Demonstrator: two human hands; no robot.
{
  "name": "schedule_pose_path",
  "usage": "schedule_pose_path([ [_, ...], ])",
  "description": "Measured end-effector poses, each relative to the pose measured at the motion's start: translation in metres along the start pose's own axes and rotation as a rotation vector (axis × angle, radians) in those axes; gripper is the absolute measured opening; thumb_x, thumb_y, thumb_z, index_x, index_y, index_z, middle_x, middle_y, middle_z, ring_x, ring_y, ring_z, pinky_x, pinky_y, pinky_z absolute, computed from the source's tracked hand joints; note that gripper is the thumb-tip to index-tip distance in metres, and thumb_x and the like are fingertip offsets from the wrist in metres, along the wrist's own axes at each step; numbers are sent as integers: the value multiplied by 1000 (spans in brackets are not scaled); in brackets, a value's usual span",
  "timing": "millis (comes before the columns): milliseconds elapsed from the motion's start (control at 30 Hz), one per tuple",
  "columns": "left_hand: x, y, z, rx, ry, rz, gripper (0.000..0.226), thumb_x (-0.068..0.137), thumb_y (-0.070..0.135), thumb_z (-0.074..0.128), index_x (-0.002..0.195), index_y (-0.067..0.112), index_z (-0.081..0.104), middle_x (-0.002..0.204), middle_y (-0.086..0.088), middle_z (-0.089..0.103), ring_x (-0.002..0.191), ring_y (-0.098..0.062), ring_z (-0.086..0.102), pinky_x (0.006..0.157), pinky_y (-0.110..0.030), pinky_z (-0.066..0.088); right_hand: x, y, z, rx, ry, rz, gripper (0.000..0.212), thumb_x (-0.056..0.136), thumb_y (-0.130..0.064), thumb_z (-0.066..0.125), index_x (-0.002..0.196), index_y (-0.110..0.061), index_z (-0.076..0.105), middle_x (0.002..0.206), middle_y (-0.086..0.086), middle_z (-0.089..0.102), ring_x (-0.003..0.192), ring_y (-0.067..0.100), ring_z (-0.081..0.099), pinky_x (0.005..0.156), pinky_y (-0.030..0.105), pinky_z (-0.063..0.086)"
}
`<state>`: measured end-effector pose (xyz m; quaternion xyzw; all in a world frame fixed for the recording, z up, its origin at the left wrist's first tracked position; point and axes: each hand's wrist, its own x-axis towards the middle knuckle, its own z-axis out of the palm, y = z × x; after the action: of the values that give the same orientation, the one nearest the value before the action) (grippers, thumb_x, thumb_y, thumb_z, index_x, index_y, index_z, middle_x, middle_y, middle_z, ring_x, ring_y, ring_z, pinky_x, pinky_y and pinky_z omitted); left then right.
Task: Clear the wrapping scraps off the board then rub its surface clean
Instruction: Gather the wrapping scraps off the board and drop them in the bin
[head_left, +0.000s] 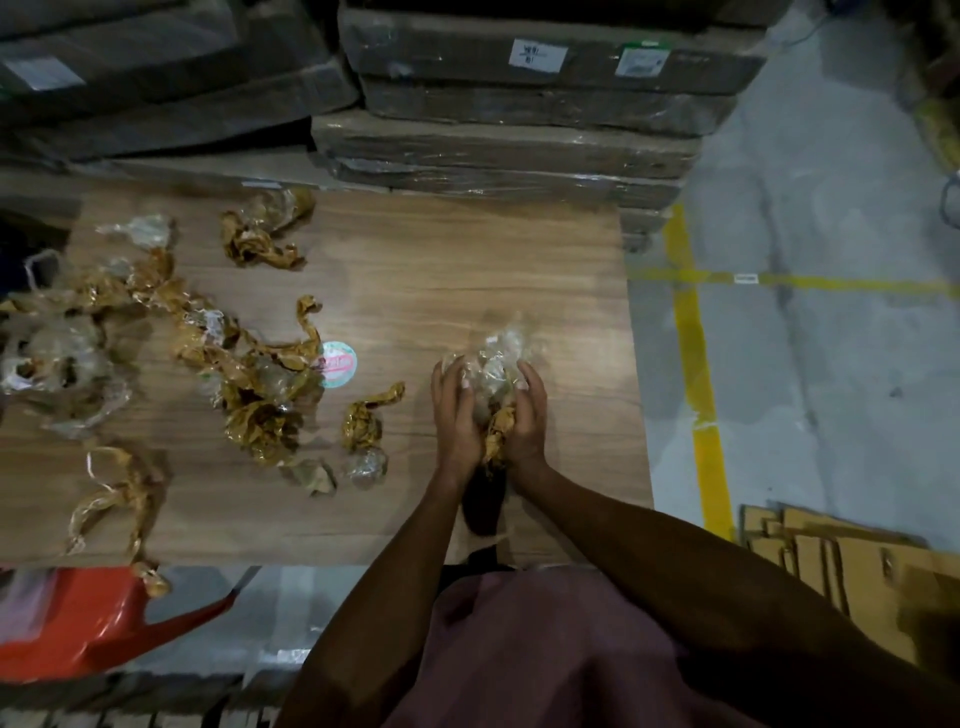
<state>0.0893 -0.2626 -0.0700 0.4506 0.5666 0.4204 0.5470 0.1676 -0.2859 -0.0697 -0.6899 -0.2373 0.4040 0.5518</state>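
A wood-grain board (447, 270) lies flat in front of me. Crumpled brown tape and clear plastic wrapping scraps (249, 384) are strewn over its left half, with another clump (260, 234) near the far edge and a small piece (363, 421) close to my hands. My left hand (454, 410) and my right hand (527, 415) face each other over the board's right part and squeeze a wad of scraps (496, 374) between them. A round pink and teal sticker (337, 364) is stuck on the board.
Stacked wrapped cartons (519, 104) stand behind the board. A red plastic object (88, 618) sits at the lower left. Grey floor with yellow lines (696, 364) runs along the right, and flattened cardboard (841, 561) lies at the lower right.
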Motion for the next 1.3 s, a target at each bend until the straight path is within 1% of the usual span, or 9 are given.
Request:
schedule_pose_path([
  [100,5,21,-4,-158,-72,-42,48,96,47,52,136,21,58,144,-14,56,137,-31,51,117,-57,37,-8,-22,3,210,17,100,49,93,-34,47,140,-26,51,153,12,49,139,26,50,112,42,45],
  [200,9,49,-9,-175,-126,-23,38,99,32,50,130,12,61,128,-6,66,121,-21,62,105,-44,48,-15,-43,8,400,10,141,50,97,-25,49,146,-22,44,147,18,53,127,29,59,98,36,53],
  [333,12,84,-19,-275,-141,22,30,99,27,50,120,11,63,112,2,73,107,-17,67,95,-38,52,-24,-70,22,464,42,87,59,86,-35,61,140,-16,50,138,16,59,122,28,60,100,40,52],
  [467,9,118,-38,-355,-185,34,39,96,36,57,121,7,62,115,-14,66,110,-31,62,101,-55,47,-38,-96,38,589,91,36,53,79,-42,65,123,-15,54,119,13,62,108,27,62,92,41,53],
  [667,-1,148,-68,-392,-371,92,25,96,31,58,115,15,64,113,-11,63,109,-31,59,97,-50,44,-62,-103,56,700,87,84,87,78,-59,74,138,0,52,140,33,54,130,47,55,113,64,42],
  [800,1,151,-81,-309,-489,66,25,91,38,63,110,25,70,118,-10,67,115,-32,61,105,-54,44,-93,-109,61,726,171,128,82,84,-64,60,141,-5,55,139,25,60,128,38,61,114,60,43],
  [900,-5,152,-82,-198,-563,63,44,88,52,65,120,22,70,137,-17,63,132,-37,56,116,-62,37,-116,-109,61,743,282,133,81,82,-67,58,139,-11,59,137,19,65,127,33,63,112,54,47],
  [1033,-33,145,-71,-167,-633,93,39,90,52,57,114,24,67,115,6,69,116,-17,63,107,-46,48,-137,-101,43,791,390,77,63,97,-59,48,134,-10,65,131,15,70,122,30,67,109,47,50],
  [1300,-104,140,-26,-142,-813,8,48,88,61,57,119,25,66,125,-12,67,119,-34,64,104,-61,49,-172,-94,-21,881,653,-6,59,91,-53,58,122,-5,72,119,20,74,112,35,71,94,44,56],
])
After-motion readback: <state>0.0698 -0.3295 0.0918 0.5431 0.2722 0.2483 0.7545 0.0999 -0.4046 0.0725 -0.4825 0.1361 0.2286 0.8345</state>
